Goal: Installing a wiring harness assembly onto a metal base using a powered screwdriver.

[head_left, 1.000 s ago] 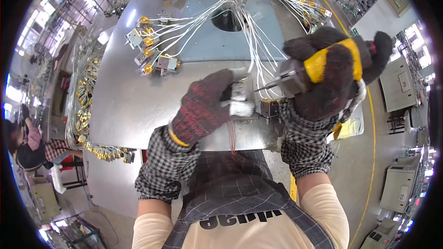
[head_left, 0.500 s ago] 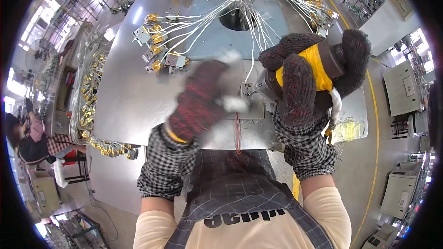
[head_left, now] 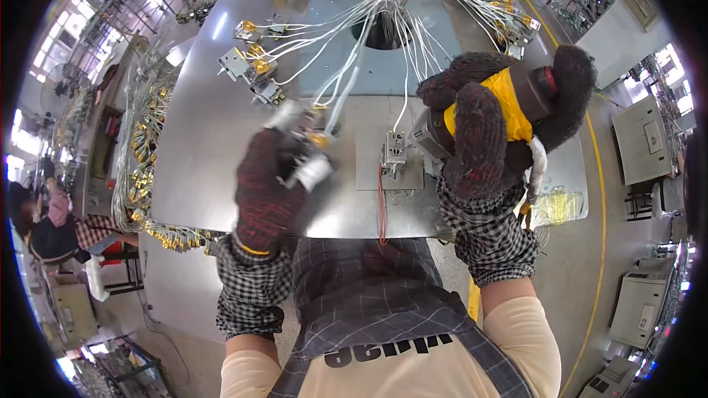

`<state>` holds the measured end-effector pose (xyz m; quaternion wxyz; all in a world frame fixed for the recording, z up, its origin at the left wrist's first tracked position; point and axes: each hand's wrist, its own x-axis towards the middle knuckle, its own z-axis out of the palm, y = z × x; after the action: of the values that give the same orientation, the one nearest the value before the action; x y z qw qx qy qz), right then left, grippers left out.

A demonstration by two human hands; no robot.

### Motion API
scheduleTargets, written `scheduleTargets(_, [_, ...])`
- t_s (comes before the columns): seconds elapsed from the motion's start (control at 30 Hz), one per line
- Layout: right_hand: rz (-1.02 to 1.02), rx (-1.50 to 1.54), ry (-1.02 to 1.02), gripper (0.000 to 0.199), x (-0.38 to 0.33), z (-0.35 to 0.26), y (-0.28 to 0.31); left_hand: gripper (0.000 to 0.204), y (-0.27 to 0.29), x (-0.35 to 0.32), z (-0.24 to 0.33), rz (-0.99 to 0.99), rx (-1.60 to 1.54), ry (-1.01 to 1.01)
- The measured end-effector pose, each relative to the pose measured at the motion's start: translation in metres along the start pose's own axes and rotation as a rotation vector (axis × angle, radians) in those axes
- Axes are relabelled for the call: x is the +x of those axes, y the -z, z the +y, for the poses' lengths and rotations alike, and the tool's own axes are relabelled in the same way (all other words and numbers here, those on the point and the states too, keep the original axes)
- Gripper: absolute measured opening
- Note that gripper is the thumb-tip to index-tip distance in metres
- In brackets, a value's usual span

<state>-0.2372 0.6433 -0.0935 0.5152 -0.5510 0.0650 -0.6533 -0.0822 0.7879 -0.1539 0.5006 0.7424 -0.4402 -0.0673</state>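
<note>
My left hand (head_left: pixel 265 188), in a dark red-black knit glove with white-wrapped fingertips, pinches a small metal connector (head_left: pixel 318 139) with yellow tape and white wires. Motion blurs both. My right hand (head_left: pixel 478 129), gloved alike, grips a dark corded hand tool (head_left: pixel 527 99) wrapped in yellow tape. The tool's blocky grey front end points left toward a small metal box-shaped connector (head_left: pixel 395 146). That connector lies on a thin metal plate (head_left: pixel 369 169), a white wire leaving its top. Thin red wires (head_left: pixel 382 210) run from the plate over the table's near edge.
White-wired connectors (head_left: pixel 251 66) lie at the left of the metal table (head_left: pixel 199 155). Their wires gather by a dark round hole (head_left: pixel 385 33). A clear packet (head_left: pixel 557 208) sits at the right corner. More wire bundles (head_left: pixel 144 169) hang at the left; another person (head_left: pixel 55 228) sits beyond.
My left hand has moved left and nearer me from beside the plate, and now holds a wired connector. The connector on the plate shows more fully. My right hand and tool have barely moved.
</note>
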Motion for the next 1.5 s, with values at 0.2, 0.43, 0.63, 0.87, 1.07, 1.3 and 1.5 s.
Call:
scheduleTargets(0.2, [-0.067,-0.165,0.054,0.07,-0.001,0.002,0.006,0.065,-0.006,-0.007,-0.005,-0.141,0.554,-0.159])
scheduleTargets(0.43, [0.062,-0.088,0.022,0.07,-0.006,0.007,0.001,0.055,0.006,0.009,-0.016,-0.335,0.751,-0.548])
scheduleTargets(0.63, [-0.084,-0.017,0.032,0.071,-0.004,0.006,0.006,0.062,0.003,0.003,0.009,-0.454,1.149,-0.528])
scheduleTargets(0.87, [-0.108,-0.359,0.225,0.074,0.013,0.011,0.016,0.07,-0.001,0.021,0.015,-0.356,0.432,-0.691])
scheduleTargets(1.07, [-0.071,-0.111,0.318,0.072,0.035,0.016,0.029,0.055,-0.061,0.029,0.026,-0.324,-0.101,-0.414])
scheduleTargets(1.3, [0.005,0.149,0.085,0.072,0.008,0.009,0.011,0.06,-0.055,0.039,0.018,-0.501,0.354,-0.335])
scheduleTargets(1.5, [-0.101,-0.13,0.126,0.077,0.002,0.02,0.011,0.059,-0.053,0.038,0.023,-0.525,0.228,-0.352])
